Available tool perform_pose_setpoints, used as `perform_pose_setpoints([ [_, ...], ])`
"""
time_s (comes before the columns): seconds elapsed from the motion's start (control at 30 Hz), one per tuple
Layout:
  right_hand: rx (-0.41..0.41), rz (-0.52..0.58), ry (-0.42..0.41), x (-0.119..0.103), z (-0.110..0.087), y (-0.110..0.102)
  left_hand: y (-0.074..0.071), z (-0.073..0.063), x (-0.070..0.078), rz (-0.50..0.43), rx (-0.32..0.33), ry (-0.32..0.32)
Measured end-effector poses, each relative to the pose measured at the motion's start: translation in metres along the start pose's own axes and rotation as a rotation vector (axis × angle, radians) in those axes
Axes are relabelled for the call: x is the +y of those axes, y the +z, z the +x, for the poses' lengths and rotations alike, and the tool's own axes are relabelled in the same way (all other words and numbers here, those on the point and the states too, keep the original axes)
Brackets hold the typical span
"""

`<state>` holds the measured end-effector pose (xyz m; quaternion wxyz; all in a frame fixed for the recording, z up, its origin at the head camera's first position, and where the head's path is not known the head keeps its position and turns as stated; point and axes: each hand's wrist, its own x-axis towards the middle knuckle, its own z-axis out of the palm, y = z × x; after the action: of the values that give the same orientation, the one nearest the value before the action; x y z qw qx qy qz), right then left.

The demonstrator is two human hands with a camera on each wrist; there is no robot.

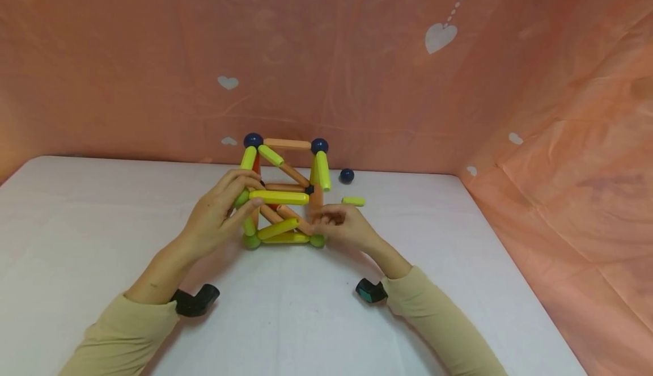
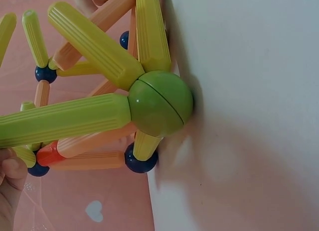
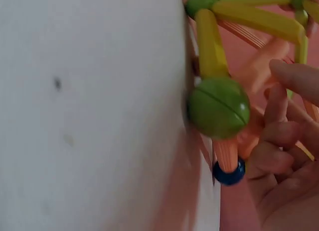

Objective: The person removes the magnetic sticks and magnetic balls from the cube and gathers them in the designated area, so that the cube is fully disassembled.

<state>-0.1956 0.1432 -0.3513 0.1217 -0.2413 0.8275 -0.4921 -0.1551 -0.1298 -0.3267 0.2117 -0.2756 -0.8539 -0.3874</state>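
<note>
An upright frame of magnetic rods and balls stands on the table. My left hand [image 1: 219,211] is at its upper left front corner, fingers and thumb pinching a green ball [image 1: 241,198] where a yellow rod [image 1: 279,197] begins. Low on the right side, my right hand [image 1: 343,224] has curled fingers around an orange rod [image 1: 295,219] that slants down toward the lower right green ball [image 1: 317,241]. This rod looks blurred in the right wrist view. Another green ball [image 2: 160,103] sits at the lower left front corner, with yellow and green rods fanning out from it.
Dark blue balls [image 1: 253,140] top the back corners. A yellow-green rod [image 1: 323,170] hangs from the right one. On the white table [image 1: 285,319] right of the frame lie a loose blue ball [image 1: 347,176] and a short yellow-green rod [image 1: 353,201]. A pink curtain [image 1: 326,53] hangs behind.
</note>
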Motion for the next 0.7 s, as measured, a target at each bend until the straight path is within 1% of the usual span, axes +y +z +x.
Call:
perform_pose_setpoints([
  [0.07, -0.014, -0.052, -0.03, -0.001, 0.002, 0.004, 0.0, 0.0, 0.0, 0.004, 0.003, 0.007],
  [0.27, 0.008, -0.233, -0.071, -0.005, 0.002, 0.01, 0.001, 0.0, 0.001, 0.03, 0.011, 0.019],
  [0.33, 0.01, -0.276, -0.084, -0.005, 0.002, 0.011, 0.001, 0.0, 0.001, 0.035, 0.011, 0.023],
  [0.43, 0.017, -0.293, -0.097, -0.005, 0.001, 0.012, 0.001, 0.001, 0.0, 0.047, 0.008, 0.033],
  [0.53, 0.031, -0.262, -0.09, -0.004, -0.001, 0.013, 0.001, 0.002, -0.001, 0.065, 0.011, 0.039],
  [0.7, 0.068, -0.23, -0.089, -0.002, -0.005, 0.012, -0.001, 0.0, -0.002, 0.12, 0.032, 0.025],
])
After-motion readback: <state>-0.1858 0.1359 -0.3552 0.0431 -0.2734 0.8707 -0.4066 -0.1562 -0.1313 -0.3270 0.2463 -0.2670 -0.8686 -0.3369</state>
